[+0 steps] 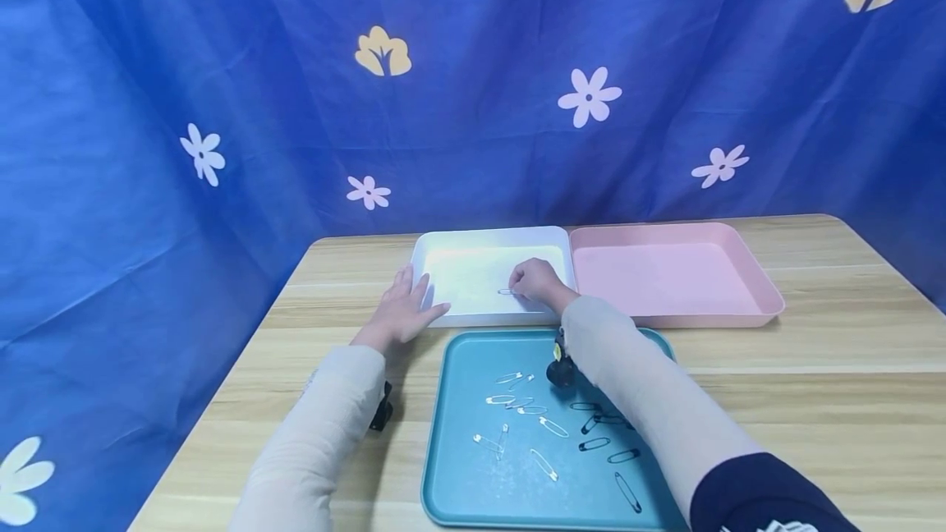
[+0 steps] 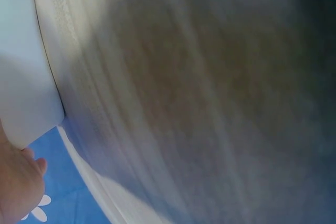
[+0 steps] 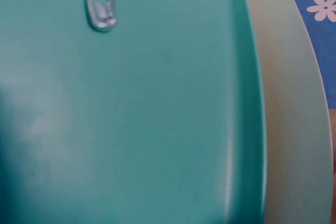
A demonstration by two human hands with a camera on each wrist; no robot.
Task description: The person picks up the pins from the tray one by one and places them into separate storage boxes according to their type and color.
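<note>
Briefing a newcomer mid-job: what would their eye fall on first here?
Probably the blue curtain with pale flowers across the background. Next, the teal tray in front, scattered with silver pins and black pins. Behind it, the right hand pinches a silver pin over the white tray, left of the pink tray.

Blue flower-patterned cloth (image 1: 473, 138) behind a wood-grain table (image 1: 835, 401).

left hand (image 1: 401, 310) blocked white tray (image 1: 476, 257) at left rim, right hand (image 1: 535, 280) obstructed its right half, pink tray (image 1: 665, 269) to its right gave passage
</note>
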